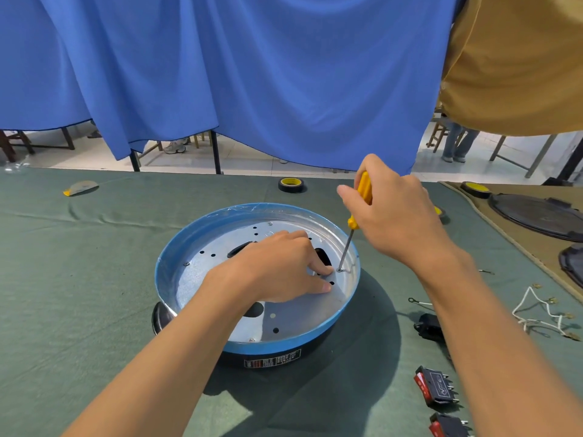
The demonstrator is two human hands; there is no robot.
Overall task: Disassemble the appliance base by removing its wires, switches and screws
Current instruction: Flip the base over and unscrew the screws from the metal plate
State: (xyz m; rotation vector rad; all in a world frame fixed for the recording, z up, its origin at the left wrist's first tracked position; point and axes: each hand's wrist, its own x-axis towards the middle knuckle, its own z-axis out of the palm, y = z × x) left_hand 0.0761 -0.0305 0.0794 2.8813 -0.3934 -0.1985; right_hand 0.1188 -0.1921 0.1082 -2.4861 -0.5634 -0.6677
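Two bare forearms, no sleeves in view, left grip (284,266), right grip (397,212), no gloves

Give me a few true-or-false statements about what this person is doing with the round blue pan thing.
1. The right hand holds a yellow-handled screwdriver. True.
2. The screwdriver tip is on a screw near the rim of the appliance base. True.
3. The left hand rests on the green cloth beside the base. False: it lies inside the base, on the metal plate.
4. The red switches are still mounted in the base. False: they lie on the cloth.
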